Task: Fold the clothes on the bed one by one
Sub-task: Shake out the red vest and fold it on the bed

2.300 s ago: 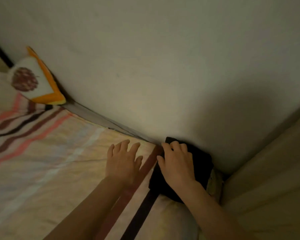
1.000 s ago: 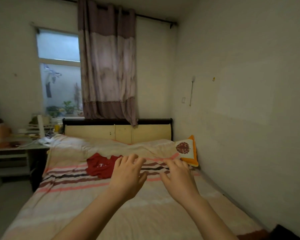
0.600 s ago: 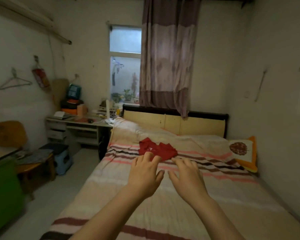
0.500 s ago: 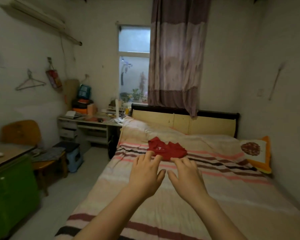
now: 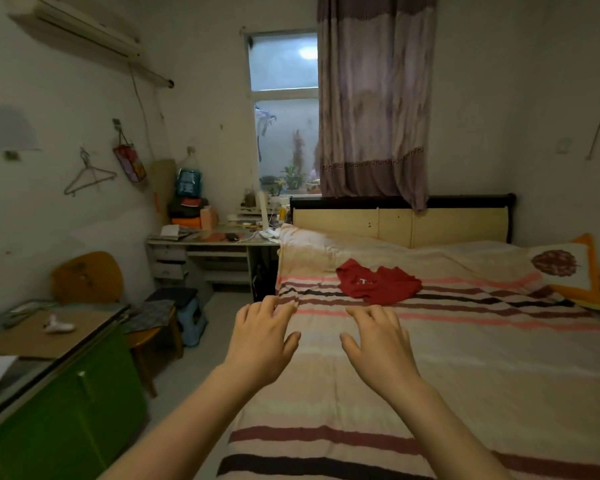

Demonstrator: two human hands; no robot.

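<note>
A crumpled red garment (image 5: pixel 378 281) lies on the striped bedcover (image 5: pixel 465 358) toward the head of the bed. My left hand (image 5: pixel 262 341) and my right hand (image 5: pixel 378 344) are both stretched out in the air over the near half of the bed, fingers relaxed and spread, holding nothing. Both hands are well short of the red garment. The dark folded cloth seen earlier is out of view.
A cushion with an orange border (image 5: pixel 568 271) leans by the right wall. The headboard (image 5: pixel 402 223) stands under a curtain (image 5: pixel 374 109). Left of the bed are a cluttered desk (image 5: pixel 215 240), a blue stool (image 5: pixel 191 317), a chair (image 5: pixel 87 278) and a green cabinet (image 5: pixel 59 410).
My right hand let go of the dark folded cloth in the bed's corner. My view swung from that corner along the bed to the red garment, both hands raised and empty.
</note>
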